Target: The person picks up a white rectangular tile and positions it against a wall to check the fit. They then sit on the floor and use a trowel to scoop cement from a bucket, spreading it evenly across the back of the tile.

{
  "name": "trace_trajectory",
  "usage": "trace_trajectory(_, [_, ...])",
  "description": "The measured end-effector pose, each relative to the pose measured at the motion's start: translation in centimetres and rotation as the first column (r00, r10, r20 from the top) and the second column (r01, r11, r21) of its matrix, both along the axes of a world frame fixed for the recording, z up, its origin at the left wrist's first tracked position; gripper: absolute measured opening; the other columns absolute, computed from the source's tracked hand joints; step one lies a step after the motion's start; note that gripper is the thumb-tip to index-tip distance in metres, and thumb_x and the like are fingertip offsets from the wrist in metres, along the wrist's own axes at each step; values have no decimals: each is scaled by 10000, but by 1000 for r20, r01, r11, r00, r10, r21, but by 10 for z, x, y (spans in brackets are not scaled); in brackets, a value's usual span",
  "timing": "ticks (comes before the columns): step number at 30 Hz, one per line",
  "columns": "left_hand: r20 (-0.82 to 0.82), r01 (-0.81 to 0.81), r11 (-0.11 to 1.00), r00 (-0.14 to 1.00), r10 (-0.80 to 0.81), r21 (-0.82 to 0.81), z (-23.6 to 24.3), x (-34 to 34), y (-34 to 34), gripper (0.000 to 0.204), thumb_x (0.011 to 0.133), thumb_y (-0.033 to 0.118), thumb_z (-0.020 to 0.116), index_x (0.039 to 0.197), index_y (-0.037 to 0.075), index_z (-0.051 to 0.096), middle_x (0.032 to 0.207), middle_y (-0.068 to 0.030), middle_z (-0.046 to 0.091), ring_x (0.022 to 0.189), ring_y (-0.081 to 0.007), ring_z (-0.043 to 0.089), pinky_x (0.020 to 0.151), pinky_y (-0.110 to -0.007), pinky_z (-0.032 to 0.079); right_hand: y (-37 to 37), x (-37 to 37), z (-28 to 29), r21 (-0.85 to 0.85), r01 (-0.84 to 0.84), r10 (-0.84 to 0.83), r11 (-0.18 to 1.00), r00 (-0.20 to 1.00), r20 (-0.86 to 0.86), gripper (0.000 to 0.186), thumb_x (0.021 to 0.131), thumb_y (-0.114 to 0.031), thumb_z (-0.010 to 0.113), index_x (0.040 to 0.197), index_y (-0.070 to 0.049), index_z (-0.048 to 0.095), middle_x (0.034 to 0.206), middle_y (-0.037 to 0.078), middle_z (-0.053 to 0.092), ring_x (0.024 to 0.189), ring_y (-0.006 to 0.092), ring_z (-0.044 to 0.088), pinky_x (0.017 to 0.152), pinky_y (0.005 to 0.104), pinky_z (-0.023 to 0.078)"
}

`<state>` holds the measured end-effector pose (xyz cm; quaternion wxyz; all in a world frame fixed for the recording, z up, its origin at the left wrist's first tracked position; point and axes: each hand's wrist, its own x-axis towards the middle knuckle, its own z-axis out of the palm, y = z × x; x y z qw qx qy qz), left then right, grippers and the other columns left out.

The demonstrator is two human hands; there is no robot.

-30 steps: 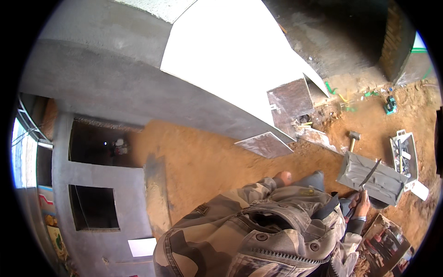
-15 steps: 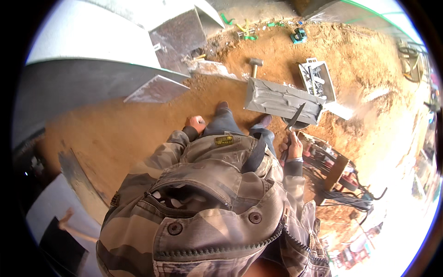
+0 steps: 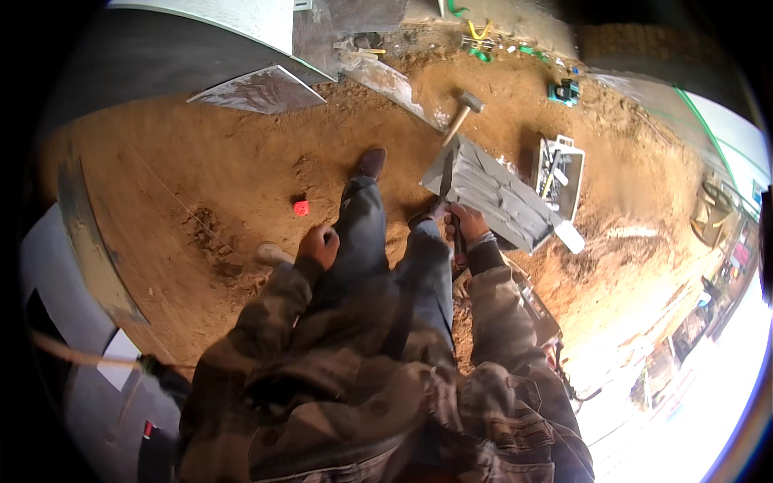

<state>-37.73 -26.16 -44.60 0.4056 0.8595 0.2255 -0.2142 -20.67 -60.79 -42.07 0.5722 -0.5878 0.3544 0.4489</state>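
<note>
My right hand (image 3: pixel 469 223) is closed around the handle of a trowel (image 3: pixel 447 175), its narrow dark blade pointing away from me. The blade lies over the near left end of a rectangular slab or tray covered with ridged wet grey mortar (image 3: pixel 503 195). Whether the blade touches the mortar I cannot tell. My left hand (image 3: pixel 320 245) is curled into a loose fist beside my left thigh, with nothing visible in it.
A hammer (image 3: pixel 465 113) lies beyond the mortar. A toolbox (image 3: pixel 570 173) stands to its right, a teal power tool (image 3: pixel 564 92) farther off. On the dirt floor are a red object (image 3: pixel 301 208) and, toward the back left, a leaning panel (image 3: pixel 262 90).
My right hand and the trowel have moved left, from the slab's right end to its left end. The view has shifted, and a red object now shows on the floor. My left hand stays curled.
</note>
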Motion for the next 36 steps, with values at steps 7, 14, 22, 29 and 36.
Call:
trace_trajectory(7, [-130, -111, 994, 986, 109, -6, 1, -66, -31, 237, 886, 236, 663, 969, 16, 634, 929, -169, 636, 865, -342, 634, 745, -410, 507, -33, 72, -158, -42, -119, 120, 992, 992, 23, 275, 986, -239, 488, 905, -31, 648, 706, 85, 608, 585, 173, 633, 476, 395, 507])
trace_trajectory(14, [-206, -156, 988, 967, 153, -1, 4, -63, -42, 232, 851, 231, 686, 943, 23, 640, 934, -180, 642, 913, -376, 616, 813, -446, 492, -7, -23, -156, -57, -510, 514, 858, 852, 99, 200, 922, -193, 576, 980, -14, 645, 665, 85, 578, 490, 191, 573, 431, 361, 496])
trace_trajectory(22, [-231, -110, 994, 967, 112, 20, -4, -58, -38, 243, 866, 254, 670, 921, 19, 639, 924, -193, 640, 921, -387, 610, 804, -445, 486, -24, 20, -172, -338, -733, 807, 590, 526, 270, 171, 889, -194, 562, 989, -93, 656, 800, 86, 687, 663, 241, 674, 580, 398, 534])
trace_trajectory(29, [-213, 22, 999, 977, -13, 39, -14, -42, -32, 305, 874, 303, 662, 942, 7, 637, 942, -213, 634, 926, -400, 607, 803, -455, 484, -35, -83, -113, -195, -678, 691, 709, 612, 386, 172, 903, -227, 579, 945, -98, 685, 787, 92, 695, 729, 247, 690, 638, 367, 529])
trace_trajectory(36, [-240, 245, 966, 946, -219, 81, -25, -21, -56, 318, 876, 330, 648, 976, 28, 652, 928, -200, 644, 904, -407, 615, 782, -461, 490, -169, -120, -2, -373, 462, -340, 804, 873, 349, 284, 980, -252, 551, 895, -1, 654, 657, 27, 580, 598, 90, 529, 542, 268, 442])
